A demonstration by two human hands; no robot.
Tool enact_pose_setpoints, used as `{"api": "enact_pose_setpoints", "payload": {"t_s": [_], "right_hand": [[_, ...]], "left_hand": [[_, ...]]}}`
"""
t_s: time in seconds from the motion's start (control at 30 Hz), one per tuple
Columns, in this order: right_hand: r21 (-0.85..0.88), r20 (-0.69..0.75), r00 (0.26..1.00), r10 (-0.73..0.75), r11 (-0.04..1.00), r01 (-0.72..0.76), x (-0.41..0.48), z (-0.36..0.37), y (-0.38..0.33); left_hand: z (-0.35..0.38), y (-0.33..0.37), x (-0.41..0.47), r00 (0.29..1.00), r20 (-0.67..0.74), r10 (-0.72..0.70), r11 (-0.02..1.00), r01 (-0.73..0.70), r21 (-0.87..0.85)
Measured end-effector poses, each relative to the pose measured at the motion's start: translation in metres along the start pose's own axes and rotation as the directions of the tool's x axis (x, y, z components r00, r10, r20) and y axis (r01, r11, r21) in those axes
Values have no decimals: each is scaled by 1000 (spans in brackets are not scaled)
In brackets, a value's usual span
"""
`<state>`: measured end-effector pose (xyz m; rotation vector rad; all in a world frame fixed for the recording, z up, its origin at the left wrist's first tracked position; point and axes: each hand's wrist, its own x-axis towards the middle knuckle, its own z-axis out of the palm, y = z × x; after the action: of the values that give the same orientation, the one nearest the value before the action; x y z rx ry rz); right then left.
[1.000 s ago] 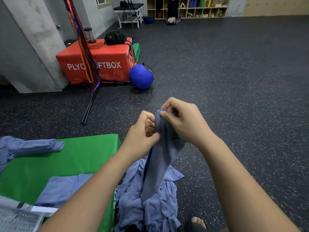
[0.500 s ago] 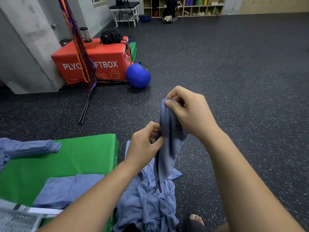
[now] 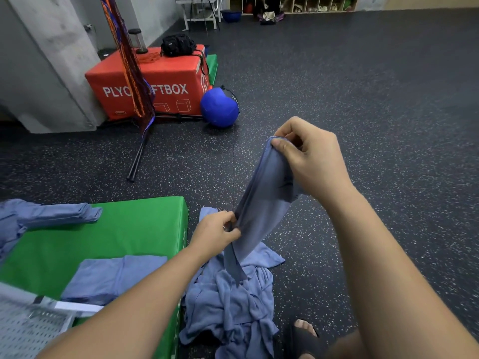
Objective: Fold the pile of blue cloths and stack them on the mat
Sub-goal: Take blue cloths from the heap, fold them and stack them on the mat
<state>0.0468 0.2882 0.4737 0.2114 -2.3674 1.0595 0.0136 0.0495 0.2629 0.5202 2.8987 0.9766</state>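
The step in hand looks like opening out one cloth (image 3: pixel 261 203) before folding it. The right hand (image 3: pixel 313 161) is raised and pinches the cloth's top corner between thumb and curled fingers. The left hand (image 3: pixel 215 234), lower and nearer the body, grips one edge of the same cloth. Between the two hands the cloth hangs bunched and narrow, not spread. Its loose tail dangles over the pile (image 3: pixel 233 304), which lies crumpled on the floor (image 3: pixel 363 104) just beside the right edge of the green mat (image 3: pixel 124 229).

On the mat a folded cloth (image 3: pixel 114 275) lies flat near its front; how many layers it has I cannot tell. A second blue bundle (image 3: pixel 51 216) sits at the mat's far left, loosely gathered. With the pile this large, the task seems at an early or middle stage.

The next move calls for finding a second corner. The left hand would probably work along the edge it holds until it reaches one. Then both hands can draw apart so the cloth hangs flat. After that it can be halved and laid on the folded cloth on the mat.
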Motion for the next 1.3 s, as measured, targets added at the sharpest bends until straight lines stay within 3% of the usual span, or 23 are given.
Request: {"api": "enact_pose_setpoints", "payload": {"t_s": [0.27, 0.5, 0.83, 1.13, 1.3], "right_hand": [[11, -74, 997, 29, 1000, -29, 2, -11, 7], [17, -116, 992, 50, 999, -48, 5, -18, 16], [22, -210, 972, 109, 994, -106, 9, -27, 29], [4, -285, 935, 212, 975, -220, 6, -25, 49], [-13, -304, 914, 270, 958, -287, 0, -21, 67]], "left_hand": [[37, -55, -21, 980, 114, -161, 981, 146, 128], [61, -80, -32, 952, 83, -294, 953, 286, 95], [69, -138, -46, 881, 196, -431, 900, 404, 165], [22, -89, -7, 888, 360, -285, 955, 231, 186], [-32, -50, 16, 946, 270, -182, 980, 152, 129]]}}
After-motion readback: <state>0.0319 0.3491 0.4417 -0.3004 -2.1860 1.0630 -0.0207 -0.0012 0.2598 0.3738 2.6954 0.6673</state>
